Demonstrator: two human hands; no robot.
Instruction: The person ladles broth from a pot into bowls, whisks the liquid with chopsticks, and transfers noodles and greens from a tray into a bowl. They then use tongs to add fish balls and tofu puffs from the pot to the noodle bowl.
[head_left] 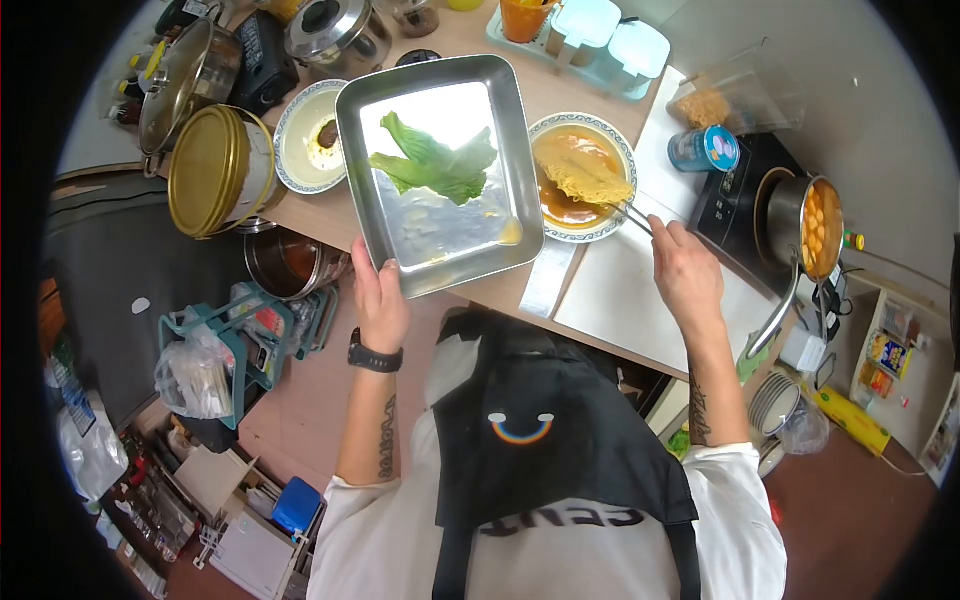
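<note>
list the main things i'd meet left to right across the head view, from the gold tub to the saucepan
Gold tub, pale bowl, metal tray, bowl of brown liquid, blue can, saucepan.

Stretches across the upper middle as a wood-toned counter (312,212), with a white surface (640,320) at the right. Bears a patterned soup bowl (585,235) near the white part, and a second patterned bowl (297,135) well to the left, partly hidden. Carries toward the back a lidded steel pot (340,42), a black boxy object (265,62) just beside, and a light-blue tray (540,56) farther right. Supports, on the white, a blue can (688,151) near a black cooktop (720,210). Includes a flat metallic strip (546,283) at the front, between wood and white.
</note>
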